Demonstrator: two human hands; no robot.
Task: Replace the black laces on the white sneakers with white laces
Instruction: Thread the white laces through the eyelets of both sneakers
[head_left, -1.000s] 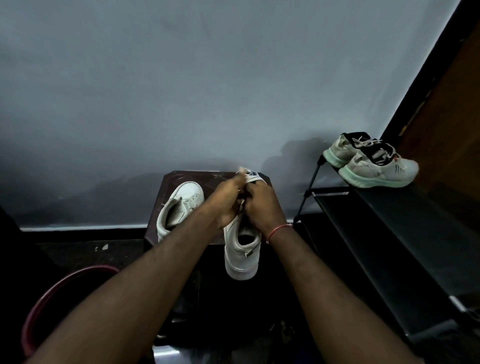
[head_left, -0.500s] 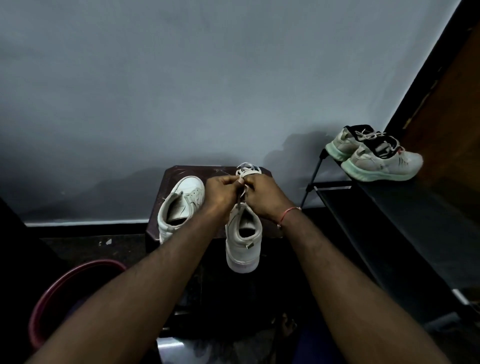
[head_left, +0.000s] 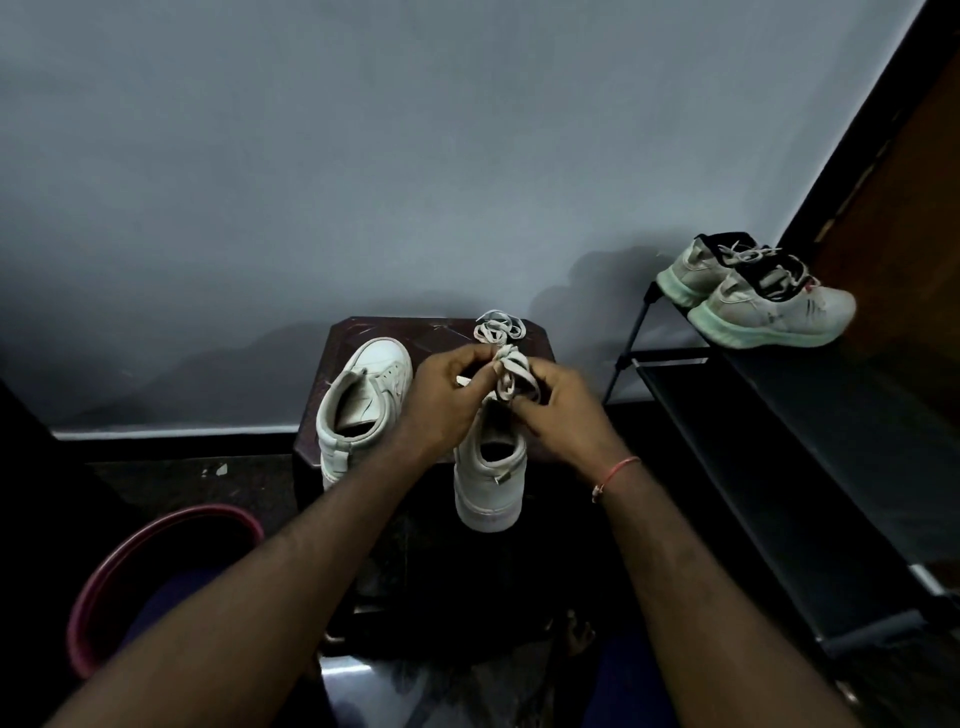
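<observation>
left hand (head_left: 445, 401) and right hand (head_left: 563, 418) parted, white lace (head_left: 511, 375) drawn out

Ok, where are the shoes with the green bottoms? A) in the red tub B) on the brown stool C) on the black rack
C: the green-soled pair sits on top of the black rack, at the right by the wall.

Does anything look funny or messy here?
The heel of the right sneaker seems to hang past the front edge of the stool, and white lace lies in a tangle at its back. Nothing looks broken.
</observation>
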